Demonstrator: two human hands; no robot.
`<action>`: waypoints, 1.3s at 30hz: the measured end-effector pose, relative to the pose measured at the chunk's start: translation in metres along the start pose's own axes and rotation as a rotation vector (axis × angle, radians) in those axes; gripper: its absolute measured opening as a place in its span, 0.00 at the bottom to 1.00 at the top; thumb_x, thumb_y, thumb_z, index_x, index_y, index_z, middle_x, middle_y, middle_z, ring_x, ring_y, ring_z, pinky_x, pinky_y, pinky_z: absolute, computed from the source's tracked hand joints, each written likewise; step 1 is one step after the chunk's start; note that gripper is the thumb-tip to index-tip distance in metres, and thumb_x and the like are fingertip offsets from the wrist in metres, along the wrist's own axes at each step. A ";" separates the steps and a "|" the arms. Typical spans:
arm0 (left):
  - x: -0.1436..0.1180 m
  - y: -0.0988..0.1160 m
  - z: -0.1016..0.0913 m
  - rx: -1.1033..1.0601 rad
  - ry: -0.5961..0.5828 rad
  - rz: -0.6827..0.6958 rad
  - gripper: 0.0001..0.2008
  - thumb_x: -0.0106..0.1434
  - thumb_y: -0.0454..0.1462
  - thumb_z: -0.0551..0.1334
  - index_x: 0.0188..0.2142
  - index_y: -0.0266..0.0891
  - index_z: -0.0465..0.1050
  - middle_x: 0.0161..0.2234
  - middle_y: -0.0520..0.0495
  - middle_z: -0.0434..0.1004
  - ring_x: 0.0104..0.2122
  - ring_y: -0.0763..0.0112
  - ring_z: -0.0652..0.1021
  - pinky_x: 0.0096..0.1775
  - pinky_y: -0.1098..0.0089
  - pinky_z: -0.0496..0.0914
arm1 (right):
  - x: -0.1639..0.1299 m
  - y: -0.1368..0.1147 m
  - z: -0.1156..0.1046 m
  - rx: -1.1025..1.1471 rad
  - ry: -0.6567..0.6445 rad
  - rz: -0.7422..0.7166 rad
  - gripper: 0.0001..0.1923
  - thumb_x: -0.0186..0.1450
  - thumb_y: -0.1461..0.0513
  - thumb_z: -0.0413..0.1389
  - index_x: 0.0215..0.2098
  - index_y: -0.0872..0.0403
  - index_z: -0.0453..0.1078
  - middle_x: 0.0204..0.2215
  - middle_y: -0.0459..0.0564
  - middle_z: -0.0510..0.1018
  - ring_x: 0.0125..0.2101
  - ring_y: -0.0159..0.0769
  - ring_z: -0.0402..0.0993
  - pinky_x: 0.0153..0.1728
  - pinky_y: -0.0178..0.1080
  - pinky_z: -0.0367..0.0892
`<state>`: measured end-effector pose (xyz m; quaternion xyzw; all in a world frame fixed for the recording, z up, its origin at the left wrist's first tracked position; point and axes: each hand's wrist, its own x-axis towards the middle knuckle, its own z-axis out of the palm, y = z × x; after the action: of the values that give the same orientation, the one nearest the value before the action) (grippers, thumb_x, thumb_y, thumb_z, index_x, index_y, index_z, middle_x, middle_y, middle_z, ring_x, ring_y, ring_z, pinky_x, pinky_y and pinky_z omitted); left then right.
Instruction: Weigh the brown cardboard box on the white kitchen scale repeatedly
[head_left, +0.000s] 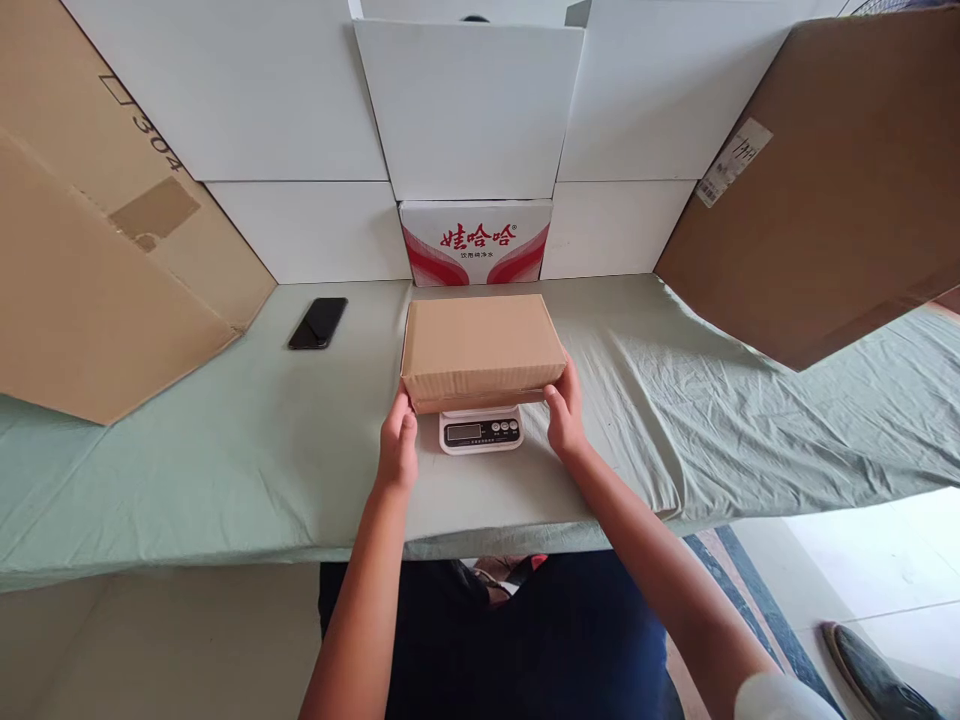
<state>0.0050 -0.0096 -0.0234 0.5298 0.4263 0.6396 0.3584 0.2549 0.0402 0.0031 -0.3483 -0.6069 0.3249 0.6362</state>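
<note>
My left hand [397, 440] and right hand [566, 410] are pressed against the near corners of the cardboard box [480, 345] — fingers wrapped on its sides, holding it between them. The box sits across the small scale [480, 430], covering the platform, with only the display strip peeking out toward me. So the box looks placed; letting go and getting a reading seems left. Beyond, a phone [318, 322] lies on the green cloth [225, 450], well left — a red-and-white carton [476, 242] behind.
</note>
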 end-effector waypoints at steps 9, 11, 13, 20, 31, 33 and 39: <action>0.051 0.022 -0.002 -0.041 -0.094 0.050 0.38 0.68 0.63 0.55 0.68 0.45 0.66 0.71 0.40 0.67 0.72 0.51 0.64 0.70 0.55 0.60 | 0.041 0.000 0.008 -0.076 0.047 -0.083 0.41 0.67 0.39 0.54 0.73 0.43 0.53 0.71 0.52 0.63 0.72 0.55 0.58 0.72 0.59 0.57; 0.083 0.020 0.003 -0.027 -0.105 0.021 0.37 0.67 0.64 0.56 0.66 0.47 0.68 0.70 0.41 0.68 0.72 0.52 0.65 0.71 0.56 0.59 | 0.065 0.010 0.012 -0.075 0.074 -0.104 0.43 0.66 0.40 0.55 0.74 0.42 0.50 0.74 0.50 0.59 0.73 0.54 0.54 0.74 0.59 0.53; 0.113 0.009 0.011 -0.071 -0.092 -0.020 0.40 0.65 0.68 0.53 0.65 0.47 0.70 0.70 0.42 0.68 0.72 0.52 0.65 0.70 0.56 0.59 | 0.087 0.023 0.016 -0.051 0.094 -0.104 0.43 0.66 0.41 0.55 0.74 0.42 0.49 0.74 0.50 0.57 0.73 0.53 0.55 0.74 0.59 0.53; 0.151 -0.056 0.027 -0.200 0.025 -0.202 0.46 0.58 0.74 0.52 0.62 0.47 0.73 0.71 0.43 0.67 0.73 0.53 0.62 0.71 0.55 0.57 | 0.113 0.072 0.026 -0.001 0.101 -0.015 0.37 0.63 0.45 0.57 0.67 0.45 0.58 0.70 0.53 0.65 0.69 0.54 0.61 0.72 0.59 0.56; 0.150 -0.073 0.020 -0.187 0.014 -0.179 0.46 0.62 0.71 0.49 0.65 0.45 0.71 0.70 0.40 0.69 0.72 0.53 0.66 0.70 0.55 0.61 | 0.108 0.084 0.022 -0.052 0.080 0.046 0.33 0.65 0.48 0.55 0.66 0.45 0.58 0.67 0.52 0.67 0.66 0.52 0.63 0.70 0.59 0.58; 0.150 -0.072 0.020 -0.182 0.023 -0.191 0.46 0.62 0.71 0.49 0.65 0.45 0.71 0.70 0.40 0.68 0.72 0.53 0.64 0.71 0.55 0.59 | 0.108 0.084 0.022 -0.048 0.075 0.045 0.33 0.64 0.48 0.56 0.65 0.45 0.59 0.66 0.52 0.67 0.66 0.53 0.62 0.70 0.59 0.57; 0.151 -0.072 0.020 -0.162 0.050 -0.213 0.46 0.64 0.71 0.47 0.67 0.46 0.69 0.72 0.41 0.65 0.73 0.55 0.63 0.71 0.55 0.58 | 0.108 0.083 0.024 -0.003 0.021 0.064 0.36 0.64 0.48 0.56 0.68 0.46 0.56 0.70 0.53 0.64 0.69 0.53 0.59 0.72 0.59 0.54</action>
<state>-0.0021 0.1585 -0.0319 0.4348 0.4360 0.6433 0.4550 0.2374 0.1774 -0.0068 -0.3719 -0.5893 0.3405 0.6312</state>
